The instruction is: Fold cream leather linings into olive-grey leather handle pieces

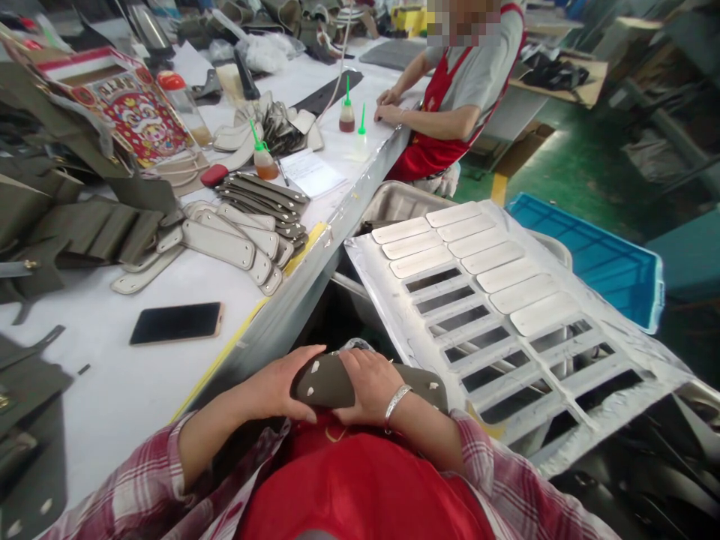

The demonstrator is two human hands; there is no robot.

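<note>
Both my hands hold one long grey-brown strap piece (419, 381) with rounded ends and small white tabs, low in front of my red apron. My left hand (275, 384) grips its left end, thumb below and fingers above. Over its middle lies my right hand (368, 384), fingers wrapped on the top edge, a silver bracelet at the wrist. On the white table (225, 405) at left are a black phone (175, 322), a pile of pale strap pieces (219, 244) and a stack of dark ones (264, 196).
A white slotted frame (466, 360) bearing pale strips stands at right over a bin. Behind it is a blue crate (590, 255). Green-tipped bottles (264, 161) and a red patterned box (132, 112) stand on the table. A person in a red apron (442, 82) sits beyond.
</note>
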